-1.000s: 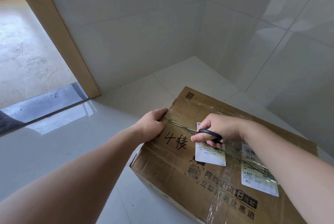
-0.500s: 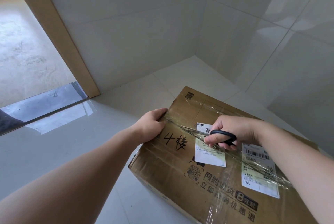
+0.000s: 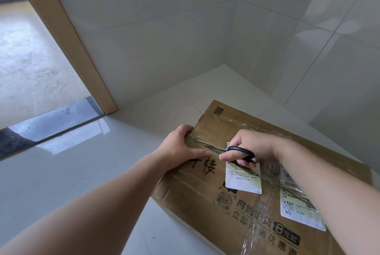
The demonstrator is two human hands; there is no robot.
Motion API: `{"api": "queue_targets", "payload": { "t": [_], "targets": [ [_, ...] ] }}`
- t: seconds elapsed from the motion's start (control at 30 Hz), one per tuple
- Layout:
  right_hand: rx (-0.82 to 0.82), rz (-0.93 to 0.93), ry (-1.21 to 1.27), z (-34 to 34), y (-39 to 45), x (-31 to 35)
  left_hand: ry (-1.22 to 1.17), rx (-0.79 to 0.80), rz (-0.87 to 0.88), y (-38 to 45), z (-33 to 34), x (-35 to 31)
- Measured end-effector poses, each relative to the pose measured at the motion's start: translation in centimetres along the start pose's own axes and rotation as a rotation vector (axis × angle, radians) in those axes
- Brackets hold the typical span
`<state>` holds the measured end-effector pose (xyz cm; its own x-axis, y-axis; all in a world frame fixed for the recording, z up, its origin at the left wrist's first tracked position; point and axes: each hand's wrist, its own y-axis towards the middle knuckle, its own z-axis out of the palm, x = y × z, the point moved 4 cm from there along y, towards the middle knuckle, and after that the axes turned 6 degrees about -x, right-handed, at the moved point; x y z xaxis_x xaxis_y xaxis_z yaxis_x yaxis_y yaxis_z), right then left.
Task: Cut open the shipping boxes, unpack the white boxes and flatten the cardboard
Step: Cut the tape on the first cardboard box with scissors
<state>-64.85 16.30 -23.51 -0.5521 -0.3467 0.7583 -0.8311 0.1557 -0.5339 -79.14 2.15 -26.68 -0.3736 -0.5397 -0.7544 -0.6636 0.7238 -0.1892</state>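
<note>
Shipping box [image 3: 236,213] runs off frame at 5 o'clock. Scissors [image 3: 240,151] blades mostly hidden under right hand [image 3: 255,145]. Label [image 3: 243,178] print too small to read.

The scissors [image 3: 239,153], gripped in the right hand [image 3: 254,146], have been drawn back left along the taped seam of the shipping box [image 3: 205,203], toward the left hand [image 3: 181,150]. The left thumb has been laid flatter over the handwritten marking, partly covering it.
</note>
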Motion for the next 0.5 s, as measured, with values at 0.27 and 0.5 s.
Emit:
{"api": "queue_targets", "payload": {
  "t": [0.27, 0.5],
  "targets": [
    [-0.048, -0.087, -0.055, 0.2, 0.7, -0.3, -0.067, 0.3, -0.406, -0.4, 0.4, 3.0],
    [-0.022, -0.061, 0.012, 0.5, 1.0, 0.1, -0.054, 0.301, -0.39, -0.1, 0.9, 3.3]
  ]
}}
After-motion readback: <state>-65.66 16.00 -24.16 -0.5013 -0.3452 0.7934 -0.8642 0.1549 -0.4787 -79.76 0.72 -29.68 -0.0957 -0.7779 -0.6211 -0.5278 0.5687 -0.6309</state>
